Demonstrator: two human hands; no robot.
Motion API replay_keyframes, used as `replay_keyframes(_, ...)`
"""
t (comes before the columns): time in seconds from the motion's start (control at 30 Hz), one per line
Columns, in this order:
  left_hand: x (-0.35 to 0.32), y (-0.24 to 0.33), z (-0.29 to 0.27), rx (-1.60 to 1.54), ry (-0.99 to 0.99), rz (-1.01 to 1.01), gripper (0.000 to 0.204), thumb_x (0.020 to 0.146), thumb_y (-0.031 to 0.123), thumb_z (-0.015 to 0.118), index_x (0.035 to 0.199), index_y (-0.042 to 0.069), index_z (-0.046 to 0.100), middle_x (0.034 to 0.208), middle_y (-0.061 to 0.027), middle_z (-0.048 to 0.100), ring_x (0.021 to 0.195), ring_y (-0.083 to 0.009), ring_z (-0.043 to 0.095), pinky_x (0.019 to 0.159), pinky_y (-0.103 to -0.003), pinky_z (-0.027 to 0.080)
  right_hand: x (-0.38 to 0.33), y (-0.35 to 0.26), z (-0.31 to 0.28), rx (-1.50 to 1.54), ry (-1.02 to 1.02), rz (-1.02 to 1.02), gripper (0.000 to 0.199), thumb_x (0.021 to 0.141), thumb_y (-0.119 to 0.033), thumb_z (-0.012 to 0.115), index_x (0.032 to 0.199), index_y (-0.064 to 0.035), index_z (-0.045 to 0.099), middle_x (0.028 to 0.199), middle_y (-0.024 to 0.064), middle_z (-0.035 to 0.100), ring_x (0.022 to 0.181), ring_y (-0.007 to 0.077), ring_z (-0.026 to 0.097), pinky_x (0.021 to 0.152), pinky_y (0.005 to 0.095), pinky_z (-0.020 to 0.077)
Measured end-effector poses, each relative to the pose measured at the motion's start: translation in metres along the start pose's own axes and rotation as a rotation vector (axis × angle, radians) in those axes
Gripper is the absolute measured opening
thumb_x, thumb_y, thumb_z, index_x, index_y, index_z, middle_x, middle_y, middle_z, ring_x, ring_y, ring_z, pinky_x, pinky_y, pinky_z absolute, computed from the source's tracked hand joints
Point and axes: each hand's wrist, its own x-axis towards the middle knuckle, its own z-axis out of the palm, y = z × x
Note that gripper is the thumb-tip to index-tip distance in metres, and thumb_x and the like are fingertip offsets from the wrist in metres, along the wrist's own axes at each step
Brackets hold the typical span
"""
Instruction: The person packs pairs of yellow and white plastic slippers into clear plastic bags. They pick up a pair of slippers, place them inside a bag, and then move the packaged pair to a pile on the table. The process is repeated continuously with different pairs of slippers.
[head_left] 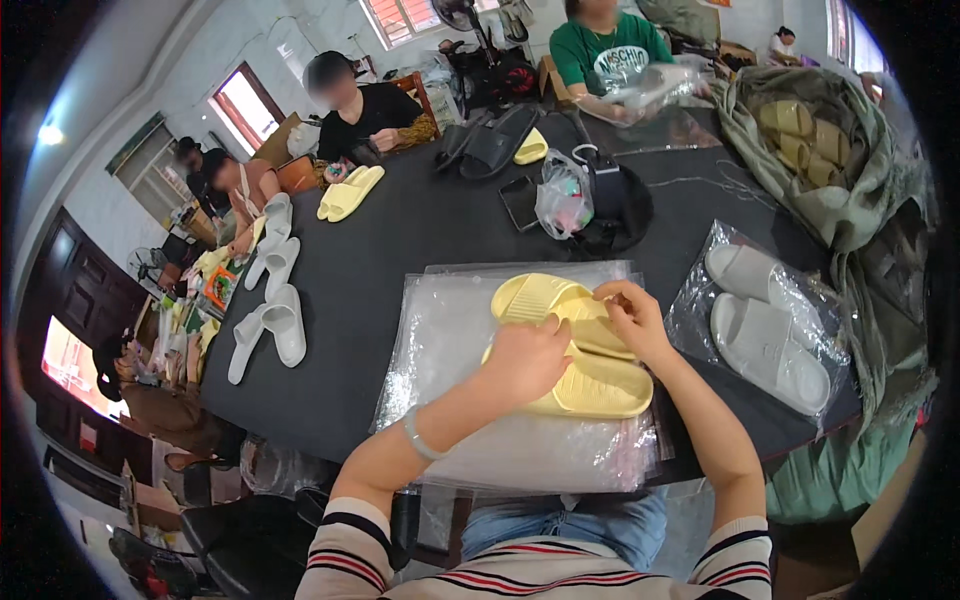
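On a stack of clear plastic bags (470,440) spread over the near edge of the black table (400,250), a pair of pale yellow foam slide sandals (590,385) lay one on top of the other. The left hand (525,358) rested palm-down on the pair with its fingers curled over the strap of the upper sandal, while the right hand (628,318) pinched that same strap between thumb and bent fingers. Just right of the stack lay a pair of grey-white slide sandals (765,335) sealed in a clear bag.
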Motion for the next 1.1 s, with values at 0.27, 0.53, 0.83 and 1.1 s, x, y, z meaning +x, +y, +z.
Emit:
replay_keyframes(0.27, 0.023, -0.033, 0.027, 0.270, -0.107, -0.001, 0.003, 0.065, 0.008, 0.065, 0.066, 0.009, 0.069, 0.072, -0.0114, 0.067, 0.066, -0.0273, 0.067, 0.055, -0.039, 0.051, 0.003, 0.045, -0.007, 0.222, -0.017, 0.228, 0.035, 0.104, -0.028, 0.042, 0.115, -0.0007, 0.059, 0.107, 0.0057, 0.063, 0.095, 0.0135, 0.055, 0.088, 0.0289, 0.0447)
replay_keyframes(0.53, -0.120, -0.117, -0.045, 0.326, 0.072, 0.042, 0.008, 0.072, 0.012, 0.061, 0.079, 0.010, 0.063, 0.078, -0.0058, 0.061, 0.068, -0.0249, 0.065, 0.056, -0.040, 0.051, -0.004, 0.016, -0.004, -0.463, -0.283, -0.135, 0.040, 0.081, -0.023, 0.069, 0.112, 0.0017, 0.059, 0.118, 0.0194, 0.059, 0.112, 0.0370, 0.053, 0.100, 0.0418, 0.0408)
replay_keyframes(0.83, -0.240, -0.248, -0.063, 0.459, 0.084, -0.237, 0.023, 0.078, 0.009, 0.060, 0.099, 0.006, 0.069, 0.120, -0.0085, 0.064, 0.101, -0.0259, 0.061, 0.088, -0.039, 0.048, -0.010, 0.005, 0.007, -0.643, -0.217, -0.205, 0.042, 0.080, -0.019, 0.070, 0.115, 0.0004, 0.057, 0.121, 0.0180, 0.057, 0.113, 0.0359, 0.051, 0.098, 0.0438, 0.0421)
replay_keyframes(1.1, -0.266, -0.181, 0.057, 0.182, 0.064, -0.845, 0.068, 0.084, 0.054, 0.062, 0.143, 0.026, 0.044, 0.146, -0.0218, 0.037, 0.136, -0.0471, 0.030, 0.103, -0.070, 0.023, -0.011, 0.007, 0.009, -0.712, -0.226, -0.191, 0.042, 0.081, -0.020, 0.068, 0.117, -0.0003, 0.056, 0.123, 0.0174, 0.056, 0.115, 0.0353, 0.051, 0.097, 0.0447, 0.0418)
